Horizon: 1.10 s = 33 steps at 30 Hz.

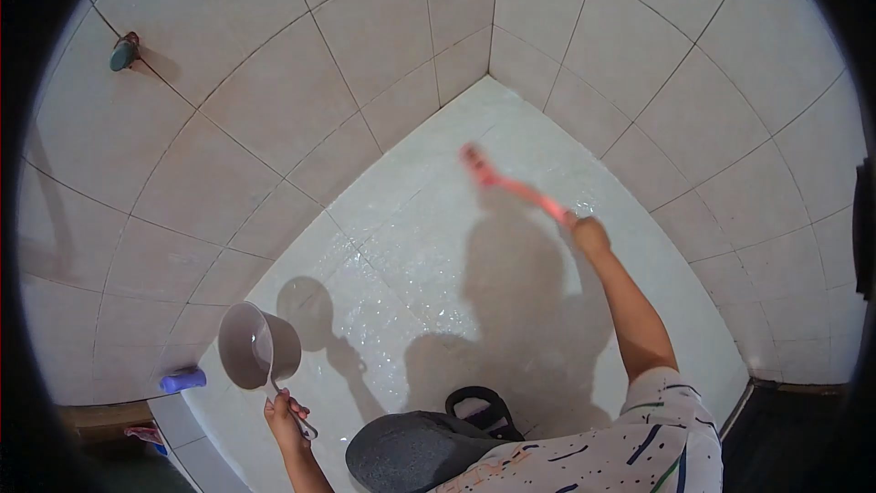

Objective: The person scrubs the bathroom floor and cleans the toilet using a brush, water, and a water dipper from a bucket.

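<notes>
My left hand [286, 413] is closed round the handle of a greyish plastic water dipper [286, 349]. The dipper is tilted, its mouth turned towards the left wall, over the wet tiled floor [392, 256]. Out to the right, my right hand [589, 234] grips the end of a long-handled pink scrub brush [532, 195]. The brush reaches up and left towards the corner, its head blurred and over the pale floor. Water glistens on the tiles between the dipper and the brush.
Tiled walls meet in a corner [489, 73] ahead. A tap or fitting [124, 53] juts from the left wall. A purple bottle [182, 381] lies by the low ledge [187, 434]. Below me are my dark-clad knee [411, 452] and a black slipper [479, 394].
</notes>
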{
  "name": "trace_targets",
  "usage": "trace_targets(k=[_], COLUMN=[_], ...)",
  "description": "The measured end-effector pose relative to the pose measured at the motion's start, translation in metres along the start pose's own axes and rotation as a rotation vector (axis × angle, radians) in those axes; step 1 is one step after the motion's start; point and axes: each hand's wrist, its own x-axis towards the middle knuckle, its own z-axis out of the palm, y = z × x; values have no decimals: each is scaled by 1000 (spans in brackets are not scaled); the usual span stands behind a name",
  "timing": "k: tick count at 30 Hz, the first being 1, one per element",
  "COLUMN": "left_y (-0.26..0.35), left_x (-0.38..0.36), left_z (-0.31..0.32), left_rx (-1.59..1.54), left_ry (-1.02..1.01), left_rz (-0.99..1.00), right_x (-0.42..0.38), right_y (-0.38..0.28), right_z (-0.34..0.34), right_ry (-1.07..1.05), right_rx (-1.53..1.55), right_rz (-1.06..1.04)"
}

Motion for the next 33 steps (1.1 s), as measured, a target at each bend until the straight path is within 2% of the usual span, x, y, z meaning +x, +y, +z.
trace_targets(k=[1,3,5,7,9,10,12,14,16,18,20,23,24,26,28,30,33], left_y=[0,1,-1,-6,-11,-14,-15,-14,-16,-21,-22,-24,-25,-22,-20,-18,-17], left_x=[0,1,3,5,8,7,6,4,3,5,3,3,4,3,0,-5,-10], left_z=[0,2,4,3,-1,-1,-3,-3,-4,-6,-1,3,3,2,-1,-3,-4], left_rx=[-3,4,-4,-21,-62,-62,-62,-51,-42,-54,-42,-49,-74,-85,-96,-78,-26], left_ry=[-6,8,6,0,27,24,13,13,12,-4,-3,-6,-11,-25,-32,-63,-58], left_rz=[-5,17,13,7,-1,-8,-4,-1,1,10,5,-6,-16,-16,-12,14,41], right_x=[10,24,-10,-47,-116,-115,-107,-80,-47,-45,-64,-115,-125,-149,-119,-87,-9], right_y=[5,19,8,20,-24,-17,9,59,99,109,95,72,56,23,37,40,83], right_z=[1,11,40,81,19,14,-2,-14,-26,-13,6,57,49,20,11,-4,30], right_ry=[5,137,64,-132,-343,-342,-297,20,209,219,126,-125,-122,-228,-201,119,235], right_rx=[-5,207,100,-176,-182,-187,-218,-119,-105,-60,8,-23,-21,-287,-127,-42,102], right_rz=[4,64,-106,-221,-284,-278,-125,-66,138,108,34,-92,-96,-172,-13,-20,55])
